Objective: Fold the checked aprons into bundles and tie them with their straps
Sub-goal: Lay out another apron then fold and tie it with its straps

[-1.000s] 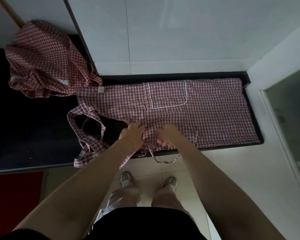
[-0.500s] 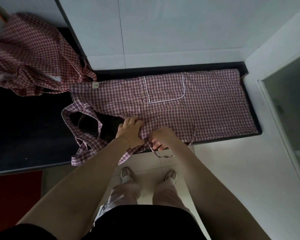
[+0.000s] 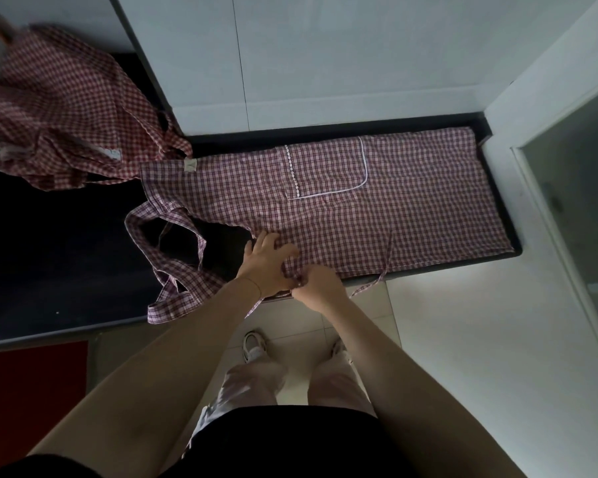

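Note:
A red-and-white checked apron (image 3: 411,208) lies spread flat along the black counter (image 3: 59,257), its trimmed pocket (image 3: 325,170) facing up. Its neck loop and straps (image 3: 173,270) trail off to the left. A thin waist strap (image 3: 387,267) hangs over the counter's front edge at the right. My left hand (image 3: 266,263) rests with spread fingers on the apron's near edge. Right beside it, my right hand (image 3: 320,284) pinches the cloth at that edge, fingers curled. A second checked apron (image 3: 66,108) sits crumpled at the back left.
A white tiled wall (image 3: 325,56) rises behind the counter, and a white wall with a glass panel (image 3: 580,219) closes the right side. Below the counter are a pale tiled floor (image 3: 445,339), my shoes, and a red mat (image 3: 32,391) at the lower left.
My hands have come closer together at the apron's near edge, and the right one now gathers the cloth. The waist strap has shifted to the right and hangs over the edge.

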